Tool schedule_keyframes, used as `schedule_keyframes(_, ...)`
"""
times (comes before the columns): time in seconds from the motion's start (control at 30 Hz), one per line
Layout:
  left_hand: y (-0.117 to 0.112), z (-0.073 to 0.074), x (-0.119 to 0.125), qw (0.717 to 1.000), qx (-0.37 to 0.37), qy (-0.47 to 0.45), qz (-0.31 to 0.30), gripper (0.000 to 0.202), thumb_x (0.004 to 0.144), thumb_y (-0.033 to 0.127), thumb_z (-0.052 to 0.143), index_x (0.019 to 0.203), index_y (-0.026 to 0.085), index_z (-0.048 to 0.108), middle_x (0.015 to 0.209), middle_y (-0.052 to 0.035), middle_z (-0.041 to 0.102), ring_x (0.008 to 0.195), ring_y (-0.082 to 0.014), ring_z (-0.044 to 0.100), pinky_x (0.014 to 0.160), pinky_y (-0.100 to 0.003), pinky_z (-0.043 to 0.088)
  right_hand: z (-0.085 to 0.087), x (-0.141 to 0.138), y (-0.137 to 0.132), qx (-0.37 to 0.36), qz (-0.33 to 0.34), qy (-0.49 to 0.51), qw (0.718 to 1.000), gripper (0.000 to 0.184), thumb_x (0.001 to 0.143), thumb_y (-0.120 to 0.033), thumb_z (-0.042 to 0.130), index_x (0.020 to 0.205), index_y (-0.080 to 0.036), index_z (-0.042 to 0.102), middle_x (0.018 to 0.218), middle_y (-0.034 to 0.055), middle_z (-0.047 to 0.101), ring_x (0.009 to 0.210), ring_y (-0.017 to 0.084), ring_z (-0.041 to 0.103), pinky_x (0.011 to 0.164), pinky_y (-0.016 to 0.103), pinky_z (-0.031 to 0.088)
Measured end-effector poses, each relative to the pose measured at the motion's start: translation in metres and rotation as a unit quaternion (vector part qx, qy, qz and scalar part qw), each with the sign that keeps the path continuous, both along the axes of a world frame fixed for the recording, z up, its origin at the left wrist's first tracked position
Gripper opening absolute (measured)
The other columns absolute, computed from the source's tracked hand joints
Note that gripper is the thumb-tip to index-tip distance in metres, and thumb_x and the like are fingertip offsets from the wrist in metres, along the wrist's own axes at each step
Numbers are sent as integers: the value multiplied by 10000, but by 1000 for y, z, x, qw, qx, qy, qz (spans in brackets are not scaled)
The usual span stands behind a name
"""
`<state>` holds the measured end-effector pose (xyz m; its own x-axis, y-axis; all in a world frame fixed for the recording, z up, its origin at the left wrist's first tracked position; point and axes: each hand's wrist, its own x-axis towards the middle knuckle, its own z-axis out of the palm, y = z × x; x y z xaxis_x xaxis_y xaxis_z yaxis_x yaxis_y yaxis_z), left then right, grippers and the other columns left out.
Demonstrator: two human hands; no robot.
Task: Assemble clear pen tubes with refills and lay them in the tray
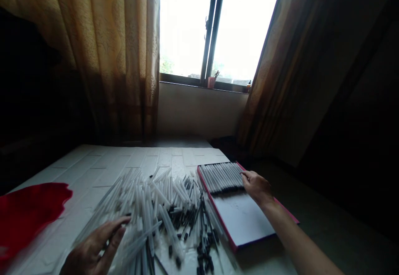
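My right hand [257,185] reaches over the right side of a shallow red-edged box [220,212], its fingers pinched together at the end of a row of clear pens [221,177]. What they pinch, if anything, is too small to tell. The pens lie side by side in the box's far half, black ends toward me. At the lower left, my left hand [96,246] hovers by a loose pile of clear pen barrels [146,200], thumb and forefinger apart. A small dark bit shows at the forefinger's tip; whether it is touched, I cannot tell. Black pen caps [204,252] and dark refills lie among the barrels.
A white, brick-patterned tabletop [109,162] carries everything. Red cloth or plastic [31,208] lies at its left edge. Beyond are a window [187,25], brown curtains [109,50] and a pink cup [211,82] on the sill. White lining [246,216] shows in the box's near half.
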<state>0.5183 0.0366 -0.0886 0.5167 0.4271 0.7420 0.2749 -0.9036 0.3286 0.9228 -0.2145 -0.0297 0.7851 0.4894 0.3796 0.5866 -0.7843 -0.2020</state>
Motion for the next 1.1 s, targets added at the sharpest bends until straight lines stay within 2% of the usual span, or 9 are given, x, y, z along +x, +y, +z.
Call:
schedule_keyframes(0.07,1,16,0,1000,20,2,-2,412,956,569,426,1019,264,695,897,-22,800,788,-207,774,738,-269,623,-5,-28,3,44,54,-27,997,203,957,-204,524,1048,-168,702,1067,91,722,921,225,694,824,341,534)
schedule_keyframes(0.17,2,28,-1,999,34,-3,10,474,970,573,377,983,222,695,891,-60,789,804,-217,762,770,-299,610,-15,-73,13,103,141,-62,983,249,918,-200,493,1005,-171,725,999,90,741,894,226,707,785,290,526)
schedule_keyframes(0.33,1,29,-2,999,15,38,-4,414,970,491,395,962,215,703,921,-78,764,855,-227,733,780,-329,585,-30,-138,39,175,252,-99,947,303,947,-237,432,1005,-180,723,949,89,735,849,202,700,789,271,514)
schedule_keyframes(0.47,-3,31,-3,994,-2,104,-32,279,925,390,489,870,250,724,884,-42,752,823,-216,717,751,-316,560,-39,-168,55,194,314,-110,923,293,941,-216,439,988,-187,727,902,83,732,826,199,697,767,263,514)
schedule_keyframes(0.63,-11,31,-5,980,-18,184,-68,127,844,288,608,802,288,729,888,-12,710,855,-214,680,776,-323,508,-48,-171,58,198,341,-115,912,277,915,-177,455,970,-162,726,879,92,729,795,212,699,734,279,522)
schedule_keyframes(0.83,-21,30,-6,969,-34,236,-71,61,817,258,650,822,267,710,924,-24,696,893,-241,664,809,-378,490,-52,-161,50,210,332,-109,913,259,934,-185,467,987,-156,719,872,87,730,790,206,700,735,278,519)
schedule_keyframes(0.97,-25,32,-6,968,-42,241,-63,89,822,242,596,782,247,675,934,-36,703,923,-261,665,845,-419,491,-51,-162,48,211,330,-108,914,254,938,-197,471,993,-166,717,889,86,731,803,202,695,748,278,519)
schedule_keyframes(1.1,-20,37,-6,975,-48,211,-46,158,891,303,488,880,239,632,900,-44,716,851,-234,687,781,-361,522,-51,-162,47,205,327,-117,915,249,939,-197,474,984,-168,717,881,84,731,792,201,697,742,277,520)
